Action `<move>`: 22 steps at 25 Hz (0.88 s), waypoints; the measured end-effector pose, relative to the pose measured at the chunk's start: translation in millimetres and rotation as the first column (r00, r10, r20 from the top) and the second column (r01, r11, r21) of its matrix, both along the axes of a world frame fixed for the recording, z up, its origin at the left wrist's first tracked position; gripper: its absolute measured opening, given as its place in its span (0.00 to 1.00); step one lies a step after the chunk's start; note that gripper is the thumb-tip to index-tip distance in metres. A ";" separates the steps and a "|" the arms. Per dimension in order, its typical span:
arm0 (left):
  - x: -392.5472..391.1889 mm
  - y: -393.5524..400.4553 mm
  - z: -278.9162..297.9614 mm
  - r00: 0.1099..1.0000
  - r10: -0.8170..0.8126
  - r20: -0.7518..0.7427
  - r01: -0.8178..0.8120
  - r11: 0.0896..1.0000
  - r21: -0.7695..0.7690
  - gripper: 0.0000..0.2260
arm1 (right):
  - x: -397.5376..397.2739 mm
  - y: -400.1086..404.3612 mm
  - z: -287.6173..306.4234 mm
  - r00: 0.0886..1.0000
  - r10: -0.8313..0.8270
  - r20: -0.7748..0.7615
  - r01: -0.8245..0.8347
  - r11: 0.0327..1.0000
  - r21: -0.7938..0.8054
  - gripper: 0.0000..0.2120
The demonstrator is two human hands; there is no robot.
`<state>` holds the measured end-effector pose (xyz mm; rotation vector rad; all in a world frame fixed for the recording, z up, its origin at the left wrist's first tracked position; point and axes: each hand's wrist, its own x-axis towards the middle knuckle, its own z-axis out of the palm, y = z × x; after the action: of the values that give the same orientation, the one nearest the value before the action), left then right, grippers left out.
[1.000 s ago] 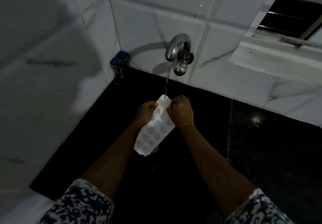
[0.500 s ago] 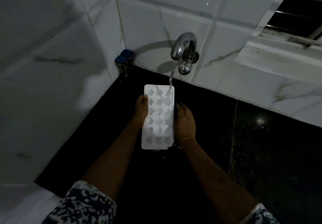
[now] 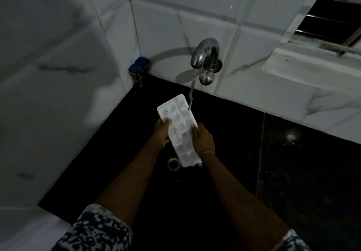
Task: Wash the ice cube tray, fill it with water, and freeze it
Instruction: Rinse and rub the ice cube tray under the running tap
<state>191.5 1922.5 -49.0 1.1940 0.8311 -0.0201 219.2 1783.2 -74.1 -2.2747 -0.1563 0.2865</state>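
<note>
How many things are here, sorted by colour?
White: 1, the ice cube tray
Silver: 2, the tap and the drain
Blue-lidded: 2, the containers in the corner
Total: 5

Dim white marble-tiled walls [image 3: 58,74] meet a black floor [image 3: 293,172].

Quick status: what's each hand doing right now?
Left hand: grips the left edge of the ice cube tray, thumb on top.
Right hand: grips the tray's right edge under the tap's running water.
</note>
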 end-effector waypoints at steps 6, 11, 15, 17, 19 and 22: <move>21.4 12.9 19.8 0.996 0.067 0.055 -0.028 0.851 -0.524 0.27 | -9.3 -18.0 -11.5 0.925 0.178 0.335 -0.100 0.966 -0.239 0.24; 25.9 3.9 21.5 0.999 0.043 -0.021 -0.047 0.937 -0.347 0.10 | -13.6 -22.8 -7.2 0.894 0.227 0.386 -0.074 0.925 -0.372 0.28; 29.1 -3.1 23.9 0.999 -0.009 -0.034 -0.004 0.939 -0.345 0.10 | -14.8 -28.6 -8.3 0.920 0.274 0.282 -0.145 0.903 -0.403 0.30; 32.6 -11.0 30.7 0.995 -0.097 -0.014 0.087 0.940 -0.331 0.14 | -14.6 -27.6 -10.4 0.957 0.206 0.204 -0.146 0.950 -0.275 0.27; 36.3 -17.1 34.1 0.974 -0.218 -0.054 0.204 0.960 -0.193 0.23 | -10.2 -24.9 -13.2 0.990 0.054 0.133 -0.042 0.995 -0.091 0.22; 36.2 -23.9 17.5 0.963 -0.256 -0.088 0.264 0.959 0.102 0.23 | 5.4 -26.5 -15.3 0.957 -0.198 -0.212 0.235 0.958 0.165 0.17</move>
<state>227.8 1898.5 -31.5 1.4107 0.7422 -0.2366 224.6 1756.7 -89.4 -2.0399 0.1623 0.3587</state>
